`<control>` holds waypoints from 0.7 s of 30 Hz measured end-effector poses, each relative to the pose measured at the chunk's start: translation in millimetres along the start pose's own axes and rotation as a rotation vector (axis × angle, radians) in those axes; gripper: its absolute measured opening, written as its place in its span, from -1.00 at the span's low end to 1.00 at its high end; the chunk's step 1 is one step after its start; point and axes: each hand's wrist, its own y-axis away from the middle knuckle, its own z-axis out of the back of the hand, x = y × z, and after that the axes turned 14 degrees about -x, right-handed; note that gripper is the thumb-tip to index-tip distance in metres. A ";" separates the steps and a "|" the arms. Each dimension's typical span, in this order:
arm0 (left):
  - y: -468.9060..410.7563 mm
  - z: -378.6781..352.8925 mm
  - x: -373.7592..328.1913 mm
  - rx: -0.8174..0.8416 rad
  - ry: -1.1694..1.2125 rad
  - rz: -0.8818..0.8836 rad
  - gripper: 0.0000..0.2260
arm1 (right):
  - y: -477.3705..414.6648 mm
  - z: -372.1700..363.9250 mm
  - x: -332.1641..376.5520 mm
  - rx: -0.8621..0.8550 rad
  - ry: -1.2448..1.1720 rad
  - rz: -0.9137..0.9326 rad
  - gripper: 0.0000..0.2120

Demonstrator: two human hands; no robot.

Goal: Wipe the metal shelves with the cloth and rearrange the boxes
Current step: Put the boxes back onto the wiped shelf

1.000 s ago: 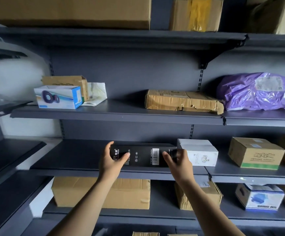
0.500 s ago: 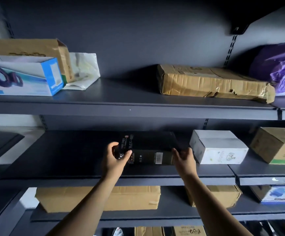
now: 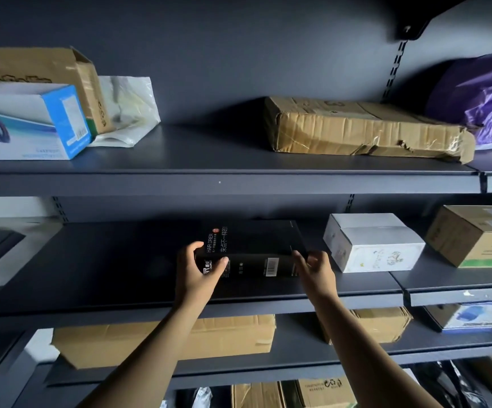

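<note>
Head view, black box: You hold a long, flat black box (image 3: 253, 251) with white "HAIR DRIER" lettering on top and a barcode on its front edge. It sits on, or just above, the middle shelf (image 3: 91, 260); you cannot tell whether it touches.
Head view, left hand: Your left hand (image 3: 196, 270) wraps the box's left end, thumb on the front face, fingers curled over the top.
Head view, right hand: Your right hand (image 3: 317, 270) grips the right end with its fingertips, partly curled.
Head view, right neighbours: A white box (image 3: 371, 242) stands just beside the black box's right end, close to your right hand. A brown carton with a green stripe (image 3: 474, 235) sits further right.
Head view, left side: The middle shelf to the left of the black box is bare dark metal.
Head view, upper shelf: A blue and white box (image 3: 30, 125), a brown carton (image 3: 38, 66) behind it, a clear plastic bag (image 3: 130, 110), a flat crumpled parcel (image 3: 362, 128) and a purple bag (image 3: 483, 98).
Head view, lower shelf: Cardboard boxes (image 3: 233, 337) below your forearms.
</note>
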 end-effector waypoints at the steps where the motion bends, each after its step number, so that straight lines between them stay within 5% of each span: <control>1: 2.1 2.0 -3.3 -0.004 -0.011 0.001 -0.46 | 2.9 2.7 0.3 0.004 -0.009 -0.001 -0.58; 17: 93.6 82.5 -66.8 0.081 0.129 0.011 -0.50 | 112.4 81.0 32.5 0.161 -0.197 0.295 -0.57; 21: 119.5 116.4 -74.0 0.067 0.134 -0.019 -0.46 | 149.5 85.4 35.7 0.235 -0.278 0.333 -0.40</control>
